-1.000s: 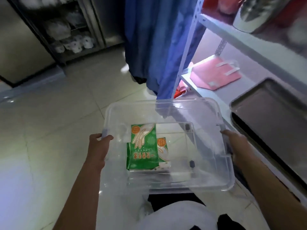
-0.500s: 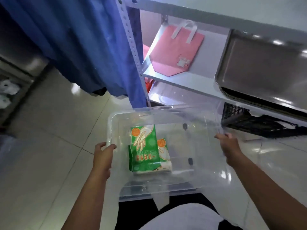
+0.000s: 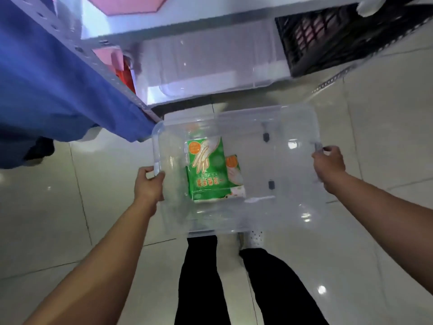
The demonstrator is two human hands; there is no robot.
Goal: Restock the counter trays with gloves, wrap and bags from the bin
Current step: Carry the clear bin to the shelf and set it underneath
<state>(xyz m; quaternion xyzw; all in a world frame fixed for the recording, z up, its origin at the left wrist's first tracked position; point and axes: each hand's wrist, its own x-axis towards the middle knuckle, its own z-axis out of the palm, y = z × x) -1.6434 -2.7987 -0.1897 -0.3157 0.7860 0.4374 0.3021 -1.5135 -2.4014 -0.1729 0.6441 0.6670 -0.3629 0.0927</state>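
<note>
A person holds a clear plastic bin [image 3: 236,170] by its two short ends. The left hand [image 3: 150,184], at the bin's 9 o'clock rim, has its fingers curled over the edge and the thumb against the outer wall. The right hand [image 3: 329,166], at 3 o'clock, grips the opposite rim with fingers wrapped around the grey latch handle there.

Inside the bin, toward its 9 o'clock half, lie two green glove packs [image 3: 210,170], one overlapping the other. The top pack shows a drawing of a pale glove, an orange round badge and a row of white Chinese characters seen upside down; they are too blurred to read reliably.

At 12 o'clock from the bin stand a white metal shelf [image 3: 178,24] and a black crate [image 3: 328,41]. Blue fabric [image 3: 58,78] hangs at 10 o'clock. Below is a glossy tiled floor [image 3: 46,219].
</note>
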